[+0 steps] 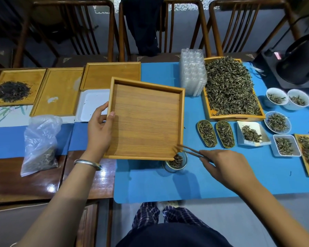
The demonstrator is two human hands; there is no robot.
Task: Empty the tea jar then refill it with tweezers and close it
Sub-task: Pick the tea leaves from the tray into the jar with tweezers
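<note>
I note three flat wooden trays (58,91) at the far left of the tabletop (221,179); one carries a dark pile of tea, two are bare. One plastic bag (40,145) of leaf lies in front of them, out of the work area. One white tray (91,104) sits partly under the raised tray.

My left hand (98,129) grips the left rim of the square tray (144,118), fingers curled round the edge and thumb on the inside. I judge it is held tilted so that its near right corner hangs over the jar (175,162), acting as a chute. The tray floor is almost bare.

The jar stands open on the blue mat, leaf visible inside; I see no lid.

My right hand (225,164) pinches one pair of tweezers (189,151), tips at that corner, apparently to sweep the last leaves in.

Rightward: one large tray (230,90) heaped with leaf, two oval scoops (215,133), two cups (287,98).
</note>
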